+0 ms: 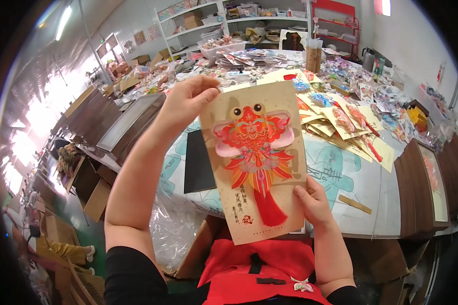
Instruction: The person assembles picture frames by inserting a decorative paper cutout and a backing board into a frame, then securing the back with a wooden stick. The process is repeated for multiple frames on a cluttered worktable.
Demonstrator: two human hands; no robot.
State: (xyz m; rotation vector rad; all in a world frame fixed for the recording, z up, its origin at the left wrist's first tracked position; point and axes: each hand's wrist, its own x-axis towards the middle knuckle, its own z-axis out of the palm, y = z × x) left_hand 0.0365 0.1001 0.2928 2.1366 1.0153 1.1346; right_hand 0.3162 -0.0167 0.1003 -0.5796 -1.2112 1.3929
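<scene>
Upright before me is a tall beige card with a red and pink goldfish design, bulging eyes, a red tassel and dark writing. My left hand pinches its top left corner, which the fingers cover. A small whitish bit shows at those fingertips, too small to name. Lower down, my right hand grips the right edge, thumb on the front. Behind the card, a flat black sheet lies on the table to the left. Similar cards are piled on the far right.
A wooden strip rests on the table's printed cover. Brown frames stand at the right edge. Clear plastic fills an open carton below left. Heaped craft pieces and shelves stretch across the back.
</scene>
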